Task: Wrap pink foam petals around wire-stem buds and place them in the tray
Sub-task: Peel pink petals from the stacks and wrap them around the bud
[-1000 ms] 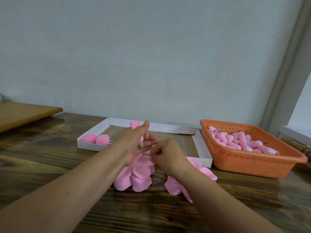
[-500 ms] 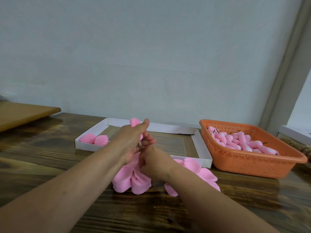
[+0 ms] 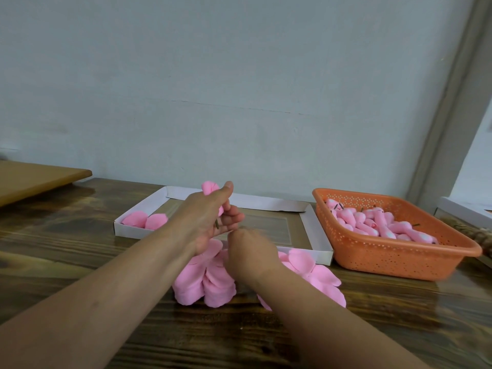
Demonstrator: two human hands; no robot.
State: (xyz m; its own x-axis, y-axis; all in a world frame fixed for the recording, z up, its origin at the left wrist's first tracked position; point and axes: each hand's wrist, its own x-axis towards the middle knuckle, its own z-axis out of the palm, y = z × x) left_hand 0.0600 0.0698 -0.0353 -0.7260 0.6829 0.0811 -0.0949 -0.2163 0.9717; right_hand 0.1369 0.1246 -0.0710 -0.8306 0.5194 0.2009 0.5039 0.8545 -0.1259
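Head view: the left hand (image 3: 210,217) is raised above the table's middle, its curled fingers holding a wire-stem bud (image 3: 209,188) whose pink head shows above the knuckles and whose dark wire shows at the palm. The right hand (image 3: 250,254) reaches down with bent fingers to the loose pink foam petals (image 3: 205,280) heaped on the wooden table (image 3: 66,251); whether it pinches one cannot be told. Behind the hands the white tray (image 3: 316,230) holds only two finished pieces (image 3: 145,220), in its left front corner. At the table's right edge the orange basket (image 3: 399,262) remains full of bare buds (image 3: 378,222). The task therefore appears to be at an early stage, with many buds left to wrap.
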